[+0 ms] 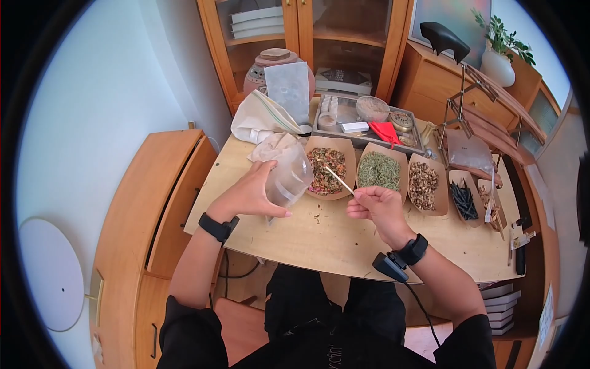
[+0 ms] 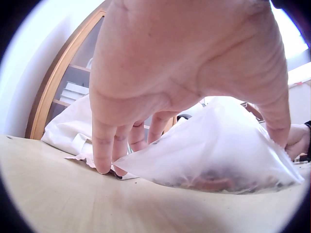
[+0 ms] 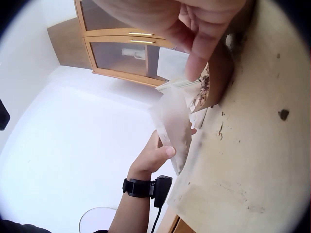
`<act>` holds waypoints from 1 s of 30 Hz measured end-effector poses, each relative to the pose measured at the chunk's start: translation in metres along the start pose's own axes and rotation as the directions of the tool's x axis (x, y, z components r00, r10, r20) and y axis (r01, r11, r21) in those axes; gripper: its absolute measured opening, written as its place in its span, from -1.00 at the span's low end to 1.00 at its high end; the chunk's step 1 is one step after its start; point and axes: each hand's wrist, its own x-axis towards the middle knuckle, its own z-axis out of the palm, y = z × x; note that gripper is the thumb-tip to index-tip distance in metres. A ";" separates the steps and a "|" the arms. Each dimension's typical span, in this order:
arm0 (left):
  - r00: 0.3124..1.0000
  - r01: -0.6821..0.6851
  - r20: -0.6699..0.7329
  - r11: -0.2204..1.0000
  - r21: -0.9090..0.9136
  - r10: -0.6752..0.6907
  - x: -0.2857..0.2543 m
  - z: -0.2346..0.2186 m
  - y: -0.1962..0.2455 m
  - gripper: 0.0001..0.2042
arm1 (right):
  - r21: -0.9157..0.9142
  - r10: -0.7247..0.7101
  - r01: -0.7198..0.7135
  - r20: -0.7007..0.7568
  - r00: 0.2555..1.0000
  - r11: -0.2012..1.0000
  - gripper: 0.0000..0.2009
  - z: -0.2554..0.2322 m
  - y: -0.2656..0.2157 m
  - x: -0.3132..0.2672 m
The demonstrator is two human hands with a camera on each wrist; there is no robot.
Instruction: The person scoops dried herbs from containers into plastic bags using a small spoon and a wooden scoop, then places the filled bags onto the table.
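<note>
My left hand (image 1: pixel 249 190) (image 2: pixel 184 58) (image 3: pixel 153 158) holds a translucent bag (image 1: pixel 290 178) (image 2: pixel 214 150) (image 3: pixel 175 121) between thumb and fingers at the table's left side. Dark and reddish bits show through the bag's lower part in the left wrist view. Between thumb and fingertips, my right hand (image 1: pixel 382 212) (image 3: pixel 194 34) pinches a thin pale stick (image 1: pixel 340 179). Its far end is over a paper tray of mixed dried flowers (image 1: pixel 326 166), just right of the bag. A tray of green dried herb (image 1: pixel 380 169) lies beyond the right fingers.
Farther right are trays of brown pieces (image 1: pixel 424 184), dark sticks (image 1: pixel 464 200) and light slivers (image 1: pixel 488 200). Behind stand a grey tray (image 1: pixel 344 136) with small items, a white cloth bag (image 1: pixel 261 117) and a patterned jar (image 1: pixel 255 77). Crumbs (image 1: pixel 318 215) lie on the table.
</note>
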 end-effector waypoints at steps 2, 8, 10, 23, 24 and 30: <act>1.000 0.010 0.006 1.000 -0.001 -0.010 0.000 0.000 0.001 0.14 | -0.007 -0.031 0.031 0.002 1.000 1.000 -0.86 0.000 -0.011 -0.005; 1.000 0.004 0.006 1.000 -0.013 -0.003 0.003 0.002 0.006 0.09 | -0.212 -0.179 0.205 0.134 0.975 0.956 -0.87 0.008 -0.032 -0.020; 1.000 -0.016 0.005 1.000 -0.006 0.016 0.004 0.003 0.007 0.09 | -0.322 -0.272 0.309 0.157 0.950 0.895 -0.87 0.013 -0.032 -0.024; 1.000 -0.002 -0.014 0.999 -0.034 0.001 -0.003 -0.001 -0.001 0.14 | -0.274 0.097 -0.093 0.002 0.995 0.957 -0.89 0.006 -0.013 0.002; 1.000 -0.002 -0.014 0.999 -0.043 0.002 -0.003 -0.001 0.000 0.13 | -0.191 0.084 -0.081 0.010 0.996 0.978 -0.89 0.006 -0.005 0.005; 1.000 0.004 -0.004 0.999 -0.038 -0.004 -0.003 -0.002 -0.001 0.13 | -0.039 0.053 -0.052 0.012 0.999 0.998 -0.88 0.007 0.014 0.007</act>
